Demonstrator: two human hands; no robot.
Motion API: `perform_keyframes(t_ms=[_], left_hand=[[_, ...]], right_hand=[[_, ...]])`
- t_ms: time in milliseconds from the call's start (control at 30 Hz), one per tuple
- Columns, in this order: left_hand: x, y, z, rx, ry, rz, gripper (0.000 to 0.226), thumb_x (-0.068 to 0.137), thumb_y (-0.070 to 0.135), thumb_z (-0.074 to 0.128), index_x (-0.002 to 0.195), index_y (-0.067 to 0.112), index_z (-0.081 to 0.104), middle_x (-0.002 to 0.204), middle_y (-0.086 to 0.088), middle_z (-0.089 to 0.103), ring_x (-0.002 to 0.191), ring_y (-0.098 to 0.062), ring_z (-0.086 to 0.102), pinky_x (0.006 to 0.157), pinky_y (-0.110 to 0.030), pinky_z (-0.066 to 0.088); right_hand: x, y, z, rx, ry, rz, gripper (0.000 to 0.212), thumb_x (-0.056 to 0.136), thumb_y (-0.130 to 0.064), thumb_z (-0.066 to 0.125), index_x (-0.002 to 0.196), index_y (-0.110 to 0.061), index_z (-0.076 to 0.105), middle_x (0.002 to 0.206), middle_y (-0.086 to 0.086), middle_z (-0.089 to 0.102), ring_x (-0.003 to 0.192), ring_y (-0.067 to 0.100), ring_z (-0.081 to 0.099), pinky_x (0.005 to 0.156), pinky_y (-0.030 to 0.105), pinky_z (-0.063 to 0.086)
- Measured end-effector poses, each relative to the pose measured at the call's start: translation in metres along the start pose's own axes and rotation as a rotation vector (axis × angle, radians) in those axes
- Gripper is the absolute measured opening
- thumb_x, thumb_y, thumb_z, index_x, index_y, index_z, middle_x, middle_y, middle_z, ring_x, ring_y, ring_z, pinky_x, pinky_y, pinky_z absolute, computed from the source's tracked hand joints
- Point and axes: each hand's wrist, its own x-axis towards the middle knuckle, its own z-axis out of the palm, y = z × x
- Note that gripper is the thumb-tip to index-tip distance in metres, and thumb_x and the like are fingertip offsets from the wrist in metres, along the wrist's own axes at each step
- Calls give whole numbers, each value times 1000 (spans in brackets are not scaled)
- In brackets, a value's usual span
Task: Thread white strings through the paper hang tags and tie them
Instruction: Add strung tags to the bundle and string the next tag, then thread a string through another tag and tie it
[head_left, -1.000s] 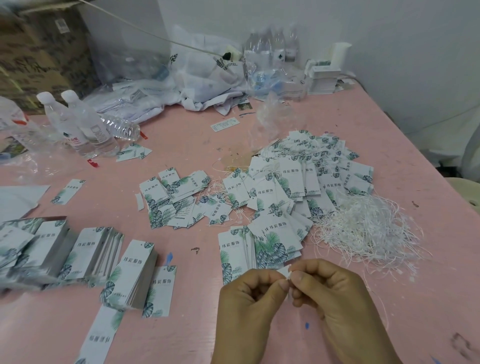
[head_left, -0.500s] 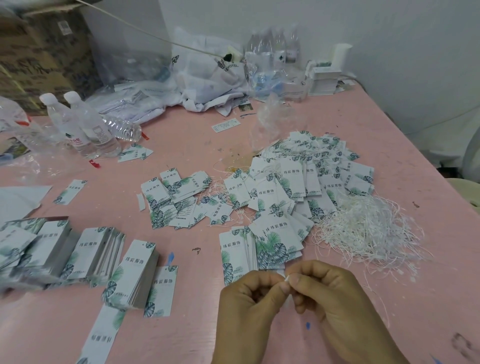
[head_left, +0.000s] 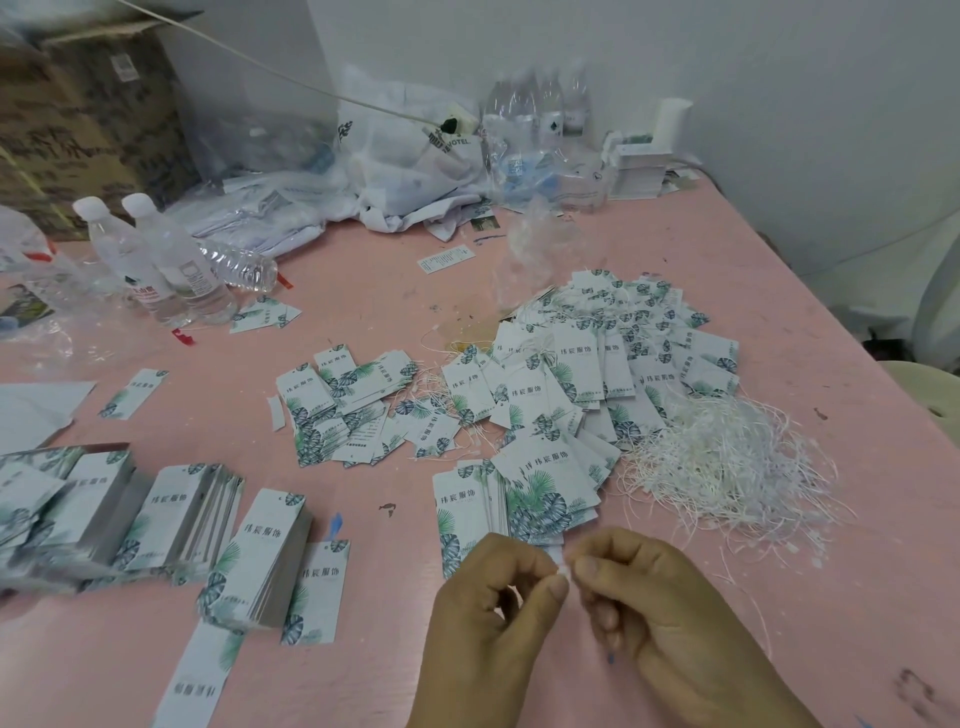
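A: Both hands low at the near edge of the pink tabletop (head_left: 519, 270). Left hand (head_left: 491, 618) and right hand (head_left: 670, 618) have fingertips pressed together, pinching a small white bit of string or its plastic clasp (head_left: 563, 567) between them. Too small to say which.

B: Any tag in the grip?

A: Can't tell. Just ahead of the knuckles there's a short stack of white paper hang tags with green leaf print (head_left: 511, 496); nearest to reach, so I'd guess that's the working stack.

B: String supply?

A: Loose heap of thin white strings (head_left: 727, 462), ahead and to the right of the right hand. Sensible: that hand can pull one without crossing over.

B: Finished ones?

A: Looks like the fanned spread of leaf-print tags with strings showing through them (head_left: 597, 358), farther ahead, past the working stack. Out of the way of the hands.

B: And left side?

A: Neat blocks of stacked leaf-print tags (head_left: 182, 509), well to the left of the left hand. No strings visible there; probably unthreaded stock.

B: Stage?

A: My read: closing or knotting one string. Plenty of stock left.
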Motion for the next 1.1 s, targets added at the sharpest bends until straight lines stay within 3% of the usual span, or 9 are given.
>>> perform_keyframes(t_ms=[133, 233, 300, 433, 600, 733, 833, 1000, 1100], left_hand=[[8, 1, -3, -370, 20, -220, 22, 70, 42, 72, 73, 21, 69, 63, 3, 58, 55, -11, 45, 54, -21, 38], [18, 3, -3, -712, -6, -354, 15, 69, 30, 75, 72, 16, 73, 70, -5, 62, 52, -11, 49, 50, -19, 39], [23, 4, -4, -903, -55, -419, 11, 71, 25, 79, 73, 15, 74, 74, -6, 63, 55, -9, 53, 52, -19, 43], [28, 4, -5, -1229, -108, -518, 30, 61, 22, 92, 79, 10, 71, 74, -7, 60, 55, -14, 54, 47, -24, 48], [38, -8, -11, -1424, 6, -533, 36, 55, 9, 95, 79, 10, 67, 73, -4, 57, 53, -12, 51, 46, -23, 46], [42, -29, -11, -1381, 236, -589, 9, 81, 15, 66, 84, 13, 58, 75, -3, 61, 51, -9, 49, 45, -19, 44], [35, -47, -6, -1157, 367, -625, 15, 82, 19, 58, 87, 5, 58, 68, -5, 60, 49, -9, 49, 44, -18, 43], [12, -61, 11, -639, 345, -547, 23, 94, 6, 57, 72, 8, 62, 59, -12, 49, 53, -17, 40, 53, -30, 30], [10, -61, 15, -515, 319, -466, 21, 94, -2, 56, 75, 2, 63, 60, -11, 51, 50, -12, 40, 46, -20, 35]], right_hand=[[6, 4, -19, -271, 152, -407, 42, 64, -28, 74, 105, -28, 70, 89, 1, 68, 80, 11, 65, 69, 16, 52], [16, 15, -24, -390, -77, -381, 69, 64, -22, 70, 126, -48, 54, 133, -15, 58, 128, 3, 50, 103, 22, 39], [23, 27, -22, -464, -174, -311, 77, 70, -18, 71, 136, -46, 44, 143, -19, 50, 138, 3, 39, 111, 28, 31], [28, 39, -10, -262, -336, -150, 50, 81, -5, 67, 127, -21, 60, 123, -5, 64, 113, 12, 59, 94, 25, 46], [24, 47, -13, -249, -145, -61, 32, 72, -11, 74, 102, 0, 69, 91, 17, 72, 81, 20, 65, 76, 30, 52], [18, 49, -19, -163, -83, 42, 33, 73, 0, 77, 101, 8, 63, 89, 22, 71, 75, 23, 66, 71, 29, 53], [13, 45, -27, -208, -52, 41, 29, 74, -2, 77, 99, 6, 66, 92, 25, 72, 77, 25, 68, 69, 28, 54], [12, 22, -37, -332, 12, 11, 16, 77, -16, 72, 93, -11, 73, 93, 16, 75, 82, 26, 73, 67, 26, 55], [32, -6, -37, -356, 164, -76, 14, 87, -10, 63, 94, -16, 74, 93, 11, 76, 78, 25, 72, 66, 30, 54]])
